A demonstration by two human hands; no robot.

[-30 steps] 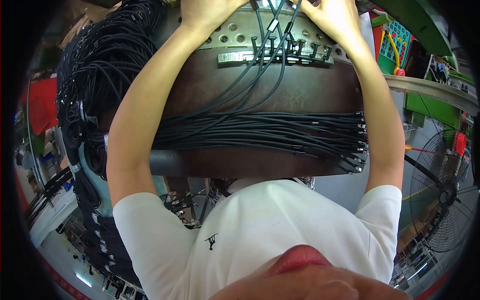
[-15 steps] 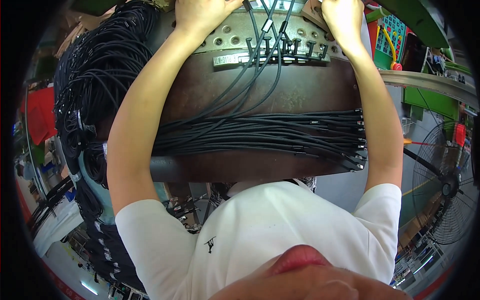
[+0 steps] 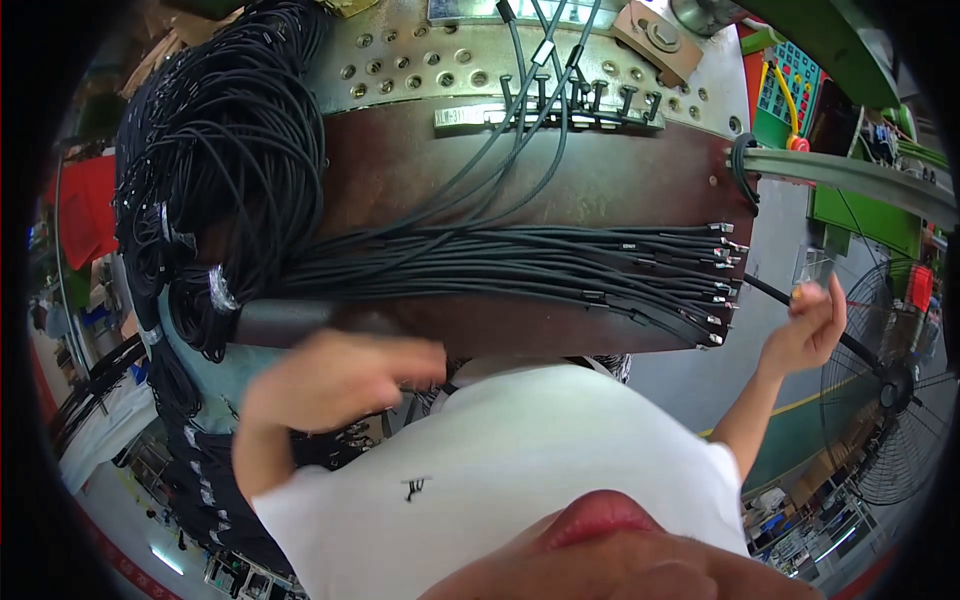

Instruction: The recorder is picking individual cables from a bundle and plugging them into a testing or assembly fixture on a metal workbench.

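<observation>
My left hand, blurred by motion, hovers over the bench's front edge at the left. Its fingers stretch to the right with nothing visible in them. Beyond the bench's right edge my right hand is raised, one finger pointing up and the others partly bent; I make out nothing held. Between the hands, a row of black cables lies across the brown bench top, metal connectors at its right end. Several cables run up to a metal fixture with black pegs, and cross in front of it.
A thick heap of black cables hangs at the left, partly bound with clear wrap. Behind the fixture is a perforated metal plate with a bolted block. A metal rail and a black fan stand at the right.
Both hands have come away from the metal plate at the back. The left moved down toward my body; the right moved down and out past the bench's right edge. The cables stay put.
</observation>
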